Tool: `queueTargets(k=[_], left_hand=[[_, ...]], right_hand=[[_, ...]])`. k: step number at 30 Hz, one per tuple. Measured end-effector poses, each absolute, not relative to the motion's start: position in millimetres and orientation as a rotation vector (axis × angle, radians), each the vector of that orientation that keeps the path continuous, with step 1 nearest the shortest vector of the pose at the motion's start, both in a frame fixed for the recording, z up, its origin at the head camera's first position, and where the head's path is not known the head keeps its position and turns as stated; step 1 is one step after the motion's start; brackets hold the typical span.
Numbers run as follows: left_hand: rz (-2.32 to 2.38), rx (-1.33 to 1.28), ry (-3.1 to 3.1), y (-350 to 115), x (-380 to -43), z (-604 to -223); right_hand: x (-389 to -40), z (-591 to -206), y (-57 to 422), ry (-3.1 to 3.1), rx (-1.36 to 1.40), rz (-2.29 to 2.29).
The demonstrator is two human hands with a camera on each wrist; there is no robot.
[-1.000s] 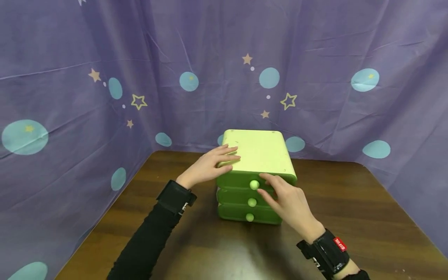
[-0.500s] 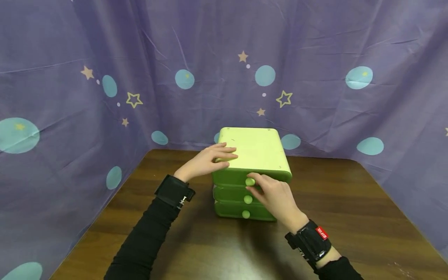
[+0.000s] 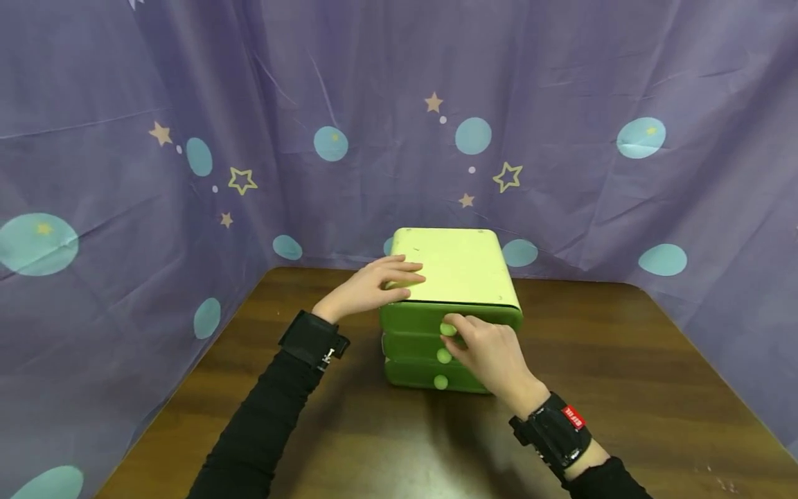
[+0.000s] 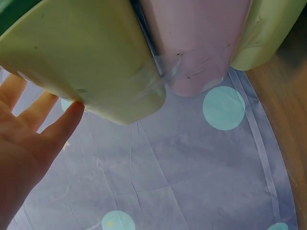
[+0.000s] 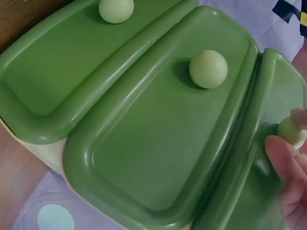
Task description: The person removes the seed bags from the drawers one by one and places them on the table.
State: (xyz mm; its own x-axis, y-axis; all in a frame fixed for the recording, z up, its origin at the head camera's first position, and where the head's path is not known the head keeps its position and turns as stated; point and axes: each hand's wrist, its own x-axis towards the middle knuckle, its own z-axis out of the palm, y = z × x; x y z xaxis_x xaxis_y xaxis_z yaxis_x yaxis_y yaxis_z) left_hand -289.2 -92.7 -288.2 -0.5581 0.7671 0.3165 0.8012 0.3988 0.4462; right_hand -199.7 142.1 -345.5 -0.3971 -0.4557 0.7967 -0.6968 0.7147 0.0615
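A small green cabinet [image 3: 458,270] with three drawers stands on the brown table [image 3: 623,388]. My left hand [image 3: 368,287] lies flat on the left part of its pale top, fingers straight; the left wrist view shows those fingers [image 4: 45,122] against the cabinet's edge [image 4: 91,62]. My right hand [image 3: 489,350] pinches the round knob of the top drawer [image 3: 447,329]. In the right wrist view the fingertips [image 5: 288,158] hold that knob [image 5: 291,132], beside the middle drawer's knob [image 5: 208,69] and the bottom one [image 5: 116,9]. The top drawer front sits a little forward.
A purple cloth [image 3: 561,104] with stars and teal dots hangs behind and on both sides of the table. Bare wood lies in front of the cabinet and to its right [image 3: 405,450].
My right hand moved left onto the top drawer's knob and closed its fingers around it. The top drawer front has come slightly forward. The left hand stays on the cabinet top.
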Motion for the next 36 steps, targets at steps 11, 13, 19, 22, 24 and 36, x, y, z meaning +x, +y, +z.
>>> queueTargets(k=[11, 13, 19, 22, 24, 36], left_hand=[[-0.898, -1.457, -2.572, -95, -291, -296], [-0.896, -1.459, -2.566, -95, -291, -295], [-0.879, -1.442, -2.56, -94, -290, -294], [-0.877, -1.438, -2.558, -94, -290, -293], [-0.877, -1.436, -2.556, -94, -290, -292], [-0.852, -1.437, -2.556, -94, -290, -291]], right_hand=[[-161, -348, 139, -2.053, 0.884, 0.296], [-152, -348, 139, -2.049, 0.888, 0.306], [-130, -350, 138, -1.987, 0.883, 0.33], [-121, -349, 136, -1.955, 0.892, 0.338], [-115, -348, 135, -1.94, 0.894, 0.334], [-84, -360, 131, -1.871, 0.877, 0.294]])
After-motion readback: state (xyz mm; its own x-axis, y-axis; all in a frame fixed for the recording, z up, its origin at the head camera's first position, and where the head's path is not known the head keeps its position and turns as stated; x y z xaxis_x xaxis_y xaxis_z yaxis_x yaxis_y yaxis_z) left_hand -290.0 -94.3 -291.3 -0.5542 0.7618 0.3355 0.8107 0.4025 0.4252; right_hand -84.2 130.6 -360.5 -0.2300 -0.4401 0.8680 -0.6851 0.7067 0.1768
